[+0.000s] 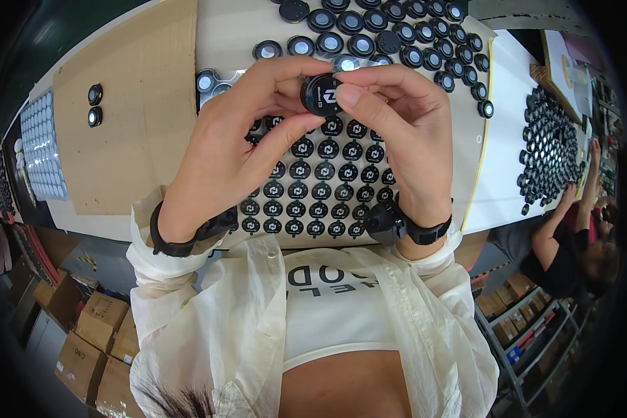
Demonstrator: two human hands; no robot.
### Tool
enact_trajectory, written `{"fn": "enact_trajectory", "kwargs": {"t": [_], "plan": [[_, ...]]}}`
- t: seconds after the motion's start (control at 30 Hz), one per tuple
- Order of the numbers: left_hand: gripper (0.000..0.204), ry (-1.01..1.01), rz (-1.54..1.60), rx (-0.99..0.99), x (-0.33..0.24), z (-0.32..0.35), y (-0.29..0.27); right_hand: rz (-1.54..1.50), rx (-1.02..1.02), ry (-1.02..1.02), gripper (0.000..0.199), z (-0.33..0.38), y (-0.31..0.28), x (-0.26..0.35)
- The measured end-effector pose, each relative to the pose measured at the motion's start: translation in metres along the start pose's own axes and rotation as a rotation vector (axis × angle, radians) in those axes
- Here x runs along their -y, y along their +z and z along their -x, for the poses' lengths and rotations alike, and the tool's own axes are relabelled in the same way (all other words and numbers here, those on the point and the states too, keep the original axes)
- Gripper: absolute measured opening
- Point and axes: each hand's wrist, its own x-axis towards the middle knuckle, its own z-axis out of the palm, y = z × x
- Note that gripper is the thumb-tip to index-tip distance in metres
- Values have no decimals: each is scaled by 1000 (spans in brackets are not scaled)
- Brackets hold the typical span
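Between both hands, above the table, I hold a round black disc [319, 95] with a white mark on its face. My left hand [247, 115] pinches its left edge with thumb and fingers. The thumb of my right hand [400, 118] presses on the right part of its face, hiding some of the mark. Below the hands lies a sheet of round black labels [321, 191] in rows, each with a similar white mark. My wrists and hands cover parts of this sheet.
Many black round parts with pale centres [361, 45] spread over the far table. A brown cardboard sheet [136, 160] at left carries two more. Bubble-like pale trays [43, 143] lie beyond it. At right, a co-worker [561, 237] reaches toward a pile of black parts [547, 146].
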Motion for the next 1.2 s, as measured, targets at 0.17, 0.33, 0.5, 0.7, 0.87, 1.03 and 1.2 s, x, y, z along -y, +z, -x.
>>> {"fn": "enact_trajectory", "kwargs": {"t": [0.17,0.33,0.5,0.7,0.87,1.03,1.2], "plan": [[43,-16,-53,-17,-1,2,1,42,-26,1,17,1,1,0],[42,-9,-138,-88,0,2,6,36,-59,40,18,0,3,0],[40,21,-183,-141,4,2,10,88,-83,40,19,1,5,-1],[41,125,-352,-187,10,0,12,83,-85,3,16,-2,3,-8],[39,58,-279,-130,3,-2,9,78,-97,72,24,-6,-2,-6],[40,162,-312,-65,-11,-5,-11,-101,-105,26,23,-6,6,-7],[39,186,-604,-363,-21,3,-58,474,-121,-268,21,-4,-19,-3]]}}
